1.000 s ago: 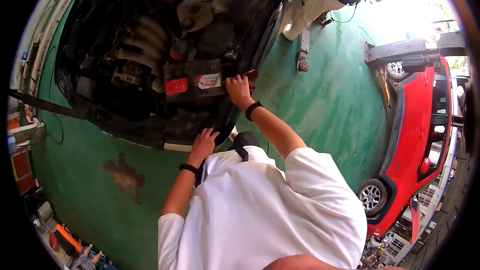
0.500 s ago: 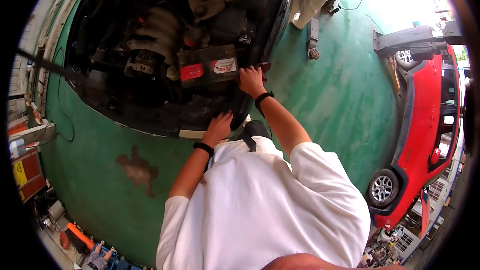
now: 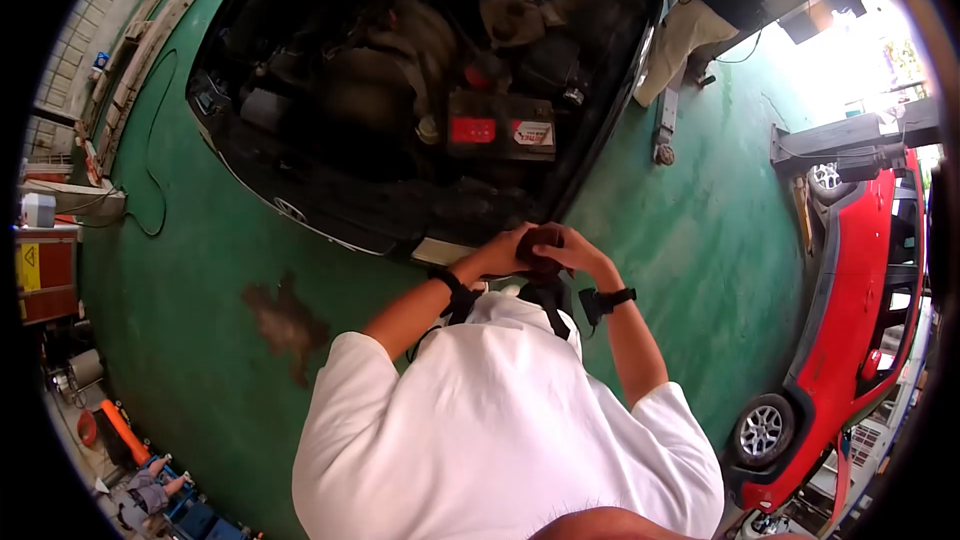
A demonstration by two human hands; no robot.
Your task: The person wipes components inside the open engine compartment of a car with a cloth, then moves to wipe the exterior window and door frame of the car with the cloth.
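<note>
A small, crumpled dark red rag point(image 3: 540, 248) is bunched between my hands in front of the car's front corner. My left hand point(image 3: 497, 256) has its fingers closed against the rag's left side. My right hand point(image 3: 578, 250) curls round it from the right, thumb across the front. Just beyond them is the open engine bay of a dark car, with a car battery point(image 3: 502, 128) bearing red and white labels. The pale headlight point(image 3: 440, 253) lies close to my left wrist.
A person in beige trousers point(image 3: 690, 35) stands by the far side of the car. Along the right are a red car point(image 3: 850, 310) and a grey lift arm point(image 3: 830, 145). A brown stain point(image 3: 285, 325) marks the green floor. Another person point(image 3: 150, 495) is at lower left.
My right hand has come back from the fender edge with the rag, and my left hand has left the front edge to meet it. The view has shifted, placing the car further right.
</note>
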